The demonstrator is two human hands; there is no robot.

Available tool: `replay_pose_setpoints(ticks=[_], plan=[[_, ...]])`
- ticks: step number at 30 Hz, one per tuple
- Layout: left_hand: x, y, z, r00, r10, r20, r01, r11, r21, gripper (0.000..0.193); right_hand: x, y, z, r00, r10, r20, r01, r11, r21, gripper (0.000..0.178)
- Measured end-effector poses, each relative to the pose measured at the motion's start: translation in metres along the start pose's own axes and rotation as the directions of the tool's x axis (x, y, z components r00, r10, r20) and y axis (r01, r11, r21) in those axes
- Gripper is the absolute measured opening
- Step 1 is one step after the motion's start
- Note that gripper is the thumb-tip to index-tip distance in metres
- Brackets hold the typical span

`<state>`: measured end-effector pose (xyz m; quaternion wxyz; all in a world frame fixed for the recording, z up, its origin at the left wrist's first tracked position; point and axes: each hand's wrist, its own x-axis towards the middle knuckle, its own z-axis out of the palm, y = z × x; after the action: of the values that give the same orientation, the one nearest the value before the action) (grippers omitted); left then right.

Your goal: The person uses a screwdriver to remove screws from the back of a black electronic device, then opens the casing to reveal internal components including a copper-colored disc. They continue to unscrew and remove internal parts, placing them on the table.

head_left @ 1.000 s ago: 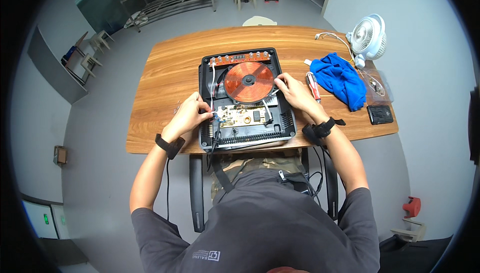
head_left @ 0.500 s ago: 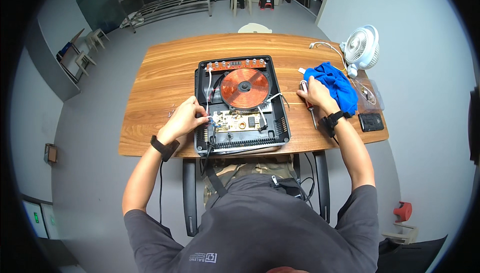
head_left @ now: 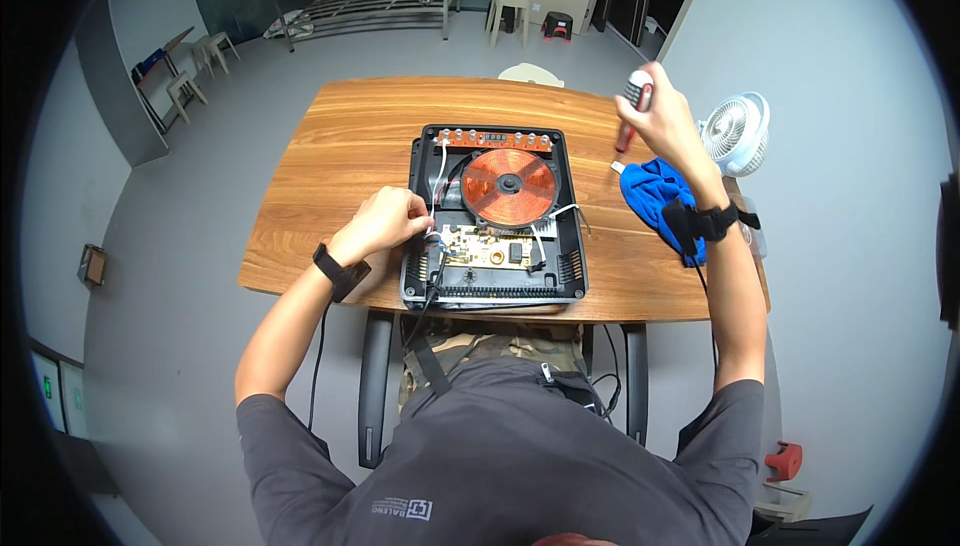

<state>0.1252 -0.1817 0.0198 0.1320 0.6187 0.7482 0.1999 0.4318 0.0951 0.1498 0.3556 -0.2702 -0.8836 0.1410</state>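
Note:
An opened induction cooker, its black housing (head_left: pixel 573 246) lying flat on the table, shows a round copper coil (head_left: pixel 535 184), an orange control strip (head_left: pixel 496 139) and a pale circuit board (head_left: pixel 480 248). At the board's left end, my left hand (head_left: pixel 385 218) is closed in a pinch beside thin wires; what its fingertips hold is too small to make out. My right hand (head_left: pixel 668 118) is raised past the coil's right side, wrapped round a screwdriver (head_left: pixel 626 136) with a red and dark handle, slightly blurred. Below that hand lies a crumpled blue cloth (head_left: pixel 660 201).
The wooden table (head_left: pixel 330 166) carries a small white fan (head_left: pixel 735 134) at its right edge. A clear plastic box is partly hidden behind my right forearm. A black power cord (head_left: pixel 432 294) leaves the housing at the near side. Stools (head_left: pixel 510 11) and a metal rack (head_left: pixel 370 11) stand beyond.
My right hand has lifted the screwdriver from beside the blue cloth, up and away from me. My left hand stays at the board's left end, its fingers slightly shifted. The view has tilted a little.

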Motion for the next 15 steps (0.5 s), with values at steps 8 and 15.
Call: replay_pose_setpoints(ticks=[8,15], plan=[[0.006,0.024,-0.02,0.973,0.141,-0.184,-0.186,0.948,-0.259,0.032,0.01,-0.122,0.078,0.946,-0.261,0.192,0.163,0.895,0.415,0.035],[-0.002,0.028,-0.014,0.972,0.165,-0.17,-0.216,0.908,-0.36,0.025,-0.026,-0.136,0.148,0.896,-0.416,0.154,0.327,0.854,0.404,0.045]])
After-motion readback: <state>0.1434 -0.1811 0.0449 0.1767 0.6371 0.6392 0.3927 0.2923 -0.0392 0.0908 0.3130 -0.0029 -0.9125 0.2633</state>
